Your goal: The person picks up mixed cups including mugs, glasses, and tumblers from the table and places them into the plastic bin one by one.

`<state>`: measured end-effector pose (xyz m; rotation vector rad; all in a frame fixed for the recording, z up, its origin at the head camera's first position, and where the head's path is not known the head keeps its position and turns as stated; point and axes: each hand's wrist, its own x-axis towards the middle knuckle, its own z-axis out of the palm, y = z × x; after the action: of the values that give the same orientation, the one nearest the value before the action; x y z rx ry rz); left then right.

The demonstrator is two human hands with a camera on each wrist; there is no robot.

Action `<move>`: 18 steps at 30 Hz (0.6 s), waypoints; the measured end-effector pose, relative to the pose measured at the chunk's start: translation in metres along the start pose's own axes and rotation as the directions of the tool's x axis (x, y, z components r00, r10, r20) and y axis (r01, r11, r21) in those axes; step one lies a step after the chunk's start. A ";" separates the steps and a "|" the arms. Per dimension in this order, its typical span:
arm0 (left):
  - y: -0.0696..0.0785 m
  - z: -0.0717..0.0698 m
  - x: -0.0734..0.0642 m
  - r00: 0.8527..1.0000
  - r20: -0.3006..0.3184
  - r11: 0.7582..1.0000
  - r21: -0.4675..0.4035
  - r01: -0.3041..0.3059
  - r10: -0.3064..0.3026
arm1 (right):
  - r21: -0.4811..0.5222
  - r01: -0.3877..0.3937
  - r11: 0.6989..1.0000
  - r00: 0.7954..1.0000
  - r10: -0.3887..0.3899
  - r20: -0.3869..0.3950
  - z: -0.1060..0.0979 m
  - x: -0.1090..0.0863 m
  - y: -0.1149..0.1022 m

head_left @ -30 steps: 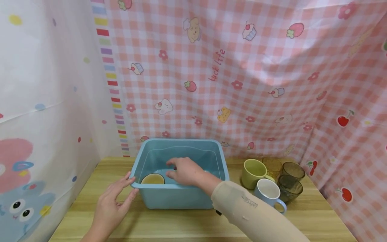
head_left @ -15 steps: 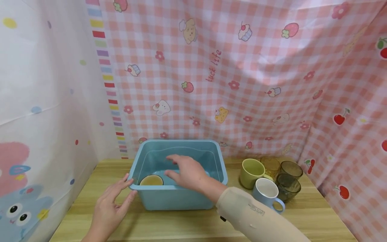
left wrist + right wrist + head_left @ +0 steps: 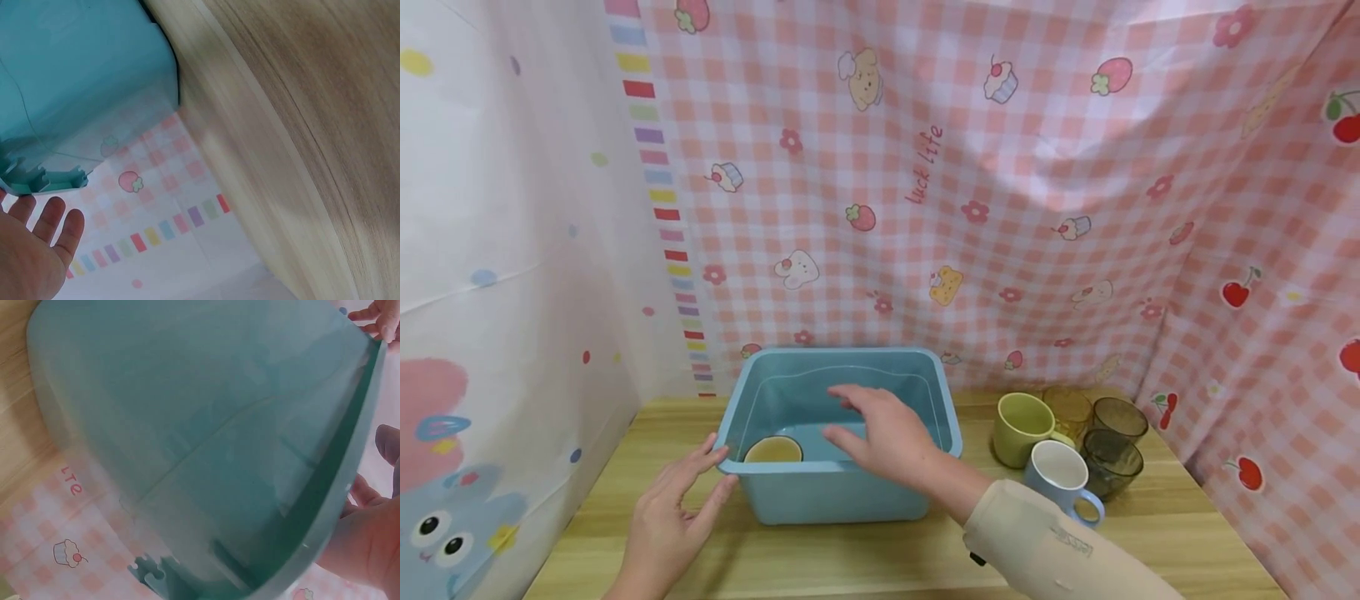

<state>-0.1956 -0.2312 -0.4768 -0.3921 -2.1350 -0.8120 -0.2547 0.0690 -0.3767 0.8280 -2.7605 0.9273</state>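
A blue plastic tub (image 3: 835,500) stands on the wooden table in the head view. Inside its front left corner is a cup with a pale yellow interior (image 3: 773,450), its lower part hidden by the tub's front wall. My left hand (image 3: 672,512) rests its fingertips at the tub's left front rim, thumb spread apart. Over the tub's opening hovers my right hand (image 3: 883,433), fingers extended and thumb apart, holding nothing. The left wrist view has the left hand (image 3: 31,253) beside the rim. In the right wrist view the right hand (image 3: 365,544) appears beyond the rim.
Right of the tub stand a green mug (image 3: 1022,429), a mug with a white inside and blue handle (image 3: 1060,475), an amber glass (image 3: 1067,410) and two dark glasses, one (image 3: 1112,462) nearer than the other (image 3: 1120,418). Patterned curtains (image 3: 820,208) close off the back and sides.
My right hand has drawn back to the right over the tub, its fingers spreading a little more. The left hand stays at the rim, and the head view has shifted slightly.
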 end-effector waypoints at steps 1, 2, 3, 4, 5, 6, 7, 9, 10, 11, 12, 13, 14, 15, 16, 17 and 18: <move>0.000 0.000 0.000 1.000 -0.002 1.000 0.000 -0.002 0.002 | -0.001 0.008 1.000 1.000 -0.008 -0.007 -0.001 -0.002 0.000; 0.000 0.000 0.000 1.000 0.004 1.000 0.000 0.006 -0.006 | -0.001 0.016 1.000 1.000 -0.016 -0.014 -0.002 -0.004 0.000; 0.000 0.001 -0.001 1.000 0.004 1.000 0.000 0.006 -0.006 | -0.003 0.021 1.000 1.000 -0.022 -0.023 -0.004 -0.006 0.000; 0.000 0.001 -0.001 1.000 0.004 1.000 -0.001 0.007 -0.007 | -0.005 0.029 1.000 0.999 -0.029 -0.032 -0.005 -0.007 -0.001; 0.000 0.001 -0.001 1.000 0.004 1.000 0.003 0.008 -0.008 | -0.006 0.033 0.999 0.999 -0.033 -0.041 -0.006 -0.009 -0.001; -0.001 0.001 -0.001 1.000 0.005 1.000 0.005 0.011 -0.011 | -0.009 0.035 0.999 0.998 -0.035 -0.052 -0.007 -0.012 -0.001; -0.001 0.001 -0.001 1.000 0.006 1.000 0.007 0.013 -0.013 | -0.015 0.039 0.999 0.997 -0.040 -0.065 -0.009 -0.014 -0.001; -0.001 0.001 -0.002 1.000 0.012 1.000 0.014 0.021 -0.021 | -0.026 0.045 0.999 0.994 -0.048 -0.095 -0.013 -0.020 0.000; -0.002 0.001 -0.002 1.000 0.015 1.000 0.016 0.023 -0.024 | -0.032 0.052 0.998 0.992 -0.055 -0.111 -0.015 -0.023 0.001; -0.002 0.000 -0.002 1.000 0.016 1.000 0.020 0.023 -0.024 | -0.041 0.062 0.997 0.990 -0.067 -0.127 -0.017 -0.026 0.003; -0.002 0.000 -0.002 1.000 0.016 1.000 0.019 0.023 -0.023 | -0.051 0.073 0.996 0.986 -0.080 -0.145 -0.019 -0.029 0.005; -0.002 0.000 -0.002 1.000 0.015 1.000 0.019 0.021 -0.021 | -0.058 0.083 0.995 0.983 -0.092 -0.161 -0.022 -0.032 0.007; -0.002 0.000 -0.001 1.000 0.014 1.000 0.019 0.020 -0.020 | -0.064 0.091 0.994 0.979 -0.101 -0.175 -0.024 -0.036 0.010; -0.002 0.000 -0.001 1.000 0.008 1.000 0.016 0.011 -0.011 | -0.070 0.096 0.993 0.976 -0.107 -0.188 -0.027 -0.039 0.012; -0.001 0.000 -0.001 1.000 0.004 1.000 0.013 0.006 -0.006 | -0.075 0.097 0.992 0.973 -0.110 -0.201 -0.030 -0.041 0.015; -0.001 0.000 0.000 1.000 0.000 1.000 0.013 0.003 -0.003 | -0.078 0.093 0.993 0.971 -0.108 -0.211 -0.033 -0.044 0.017; -0.001 0.000 0.000 1.000 -0.004 1.000 0.011 -0.003 0.003 | -0.081 0.086 0.993 0.970 -0.102 -0.221 -0.036 -0.047 0.020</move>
<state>-0.1964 -0.2318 -0.4770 -0.3878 -2.1334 -0.7980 -0.2281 0.1248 -0.3709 0.7819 -2.5226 0.8434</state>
